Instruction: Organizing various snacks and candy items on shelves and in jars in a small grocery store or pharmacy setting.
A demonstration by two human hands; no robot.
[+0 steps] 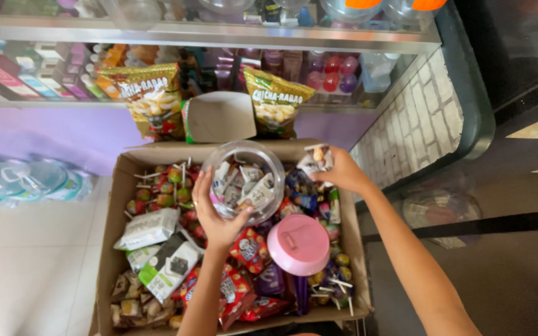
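At frame centre our cardboard box (122,186) brims with sweets; over it we keep the clear round jar (244,182) tilted mouth-up, steady, so the packets drop in cleanly. Our left hand (216,214) cups its lower side, fingers spread; our right hand (337,169), just right of the rim, pinches small wrapped packets (316,157). The pink lid (298,244) lies below
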